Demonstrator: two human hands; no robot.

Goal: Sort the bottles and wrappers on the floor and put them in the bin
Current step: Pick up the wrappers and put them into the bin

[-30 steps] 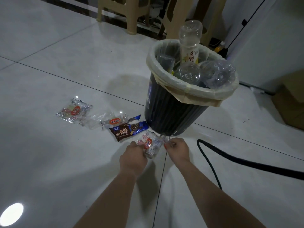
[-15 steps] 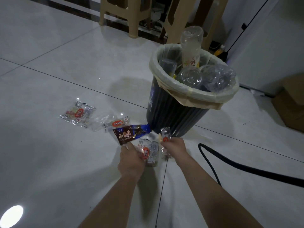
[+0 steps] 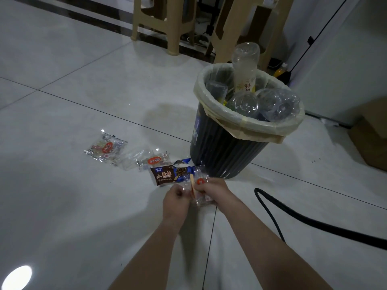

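Your right hand is curled round a small bunch of clear wrappers, held low just above the floor. Your left hand pinches the same bunch from the other side. The film is crumpled and partly behind your fingers, so the number of pieces in it cannot be told. Just beyond your hands a brown and blue wrapper lies flat on the tiles, its near end under the edge of the bunch. Next to it, to the left, is a clear wrapper with an orange label, and further left a silver-edged packet lies on its own. The bin stands just beside your right hand, lined with a pale bag. It is crowded with bottles standing neck down, and a tall bottle pokes well above the rim. No bottle lies on the tiles near you, so the bottle half of the job looks done. Something orange, perhaps a bottle, stands far back by the wall, too small to judge. The wrappers are what is left: the bunch you hold and the three on the floor. With the bin this full, they will likely have to go into the gaps between the bottles. A black hose curves over the floor on your right.
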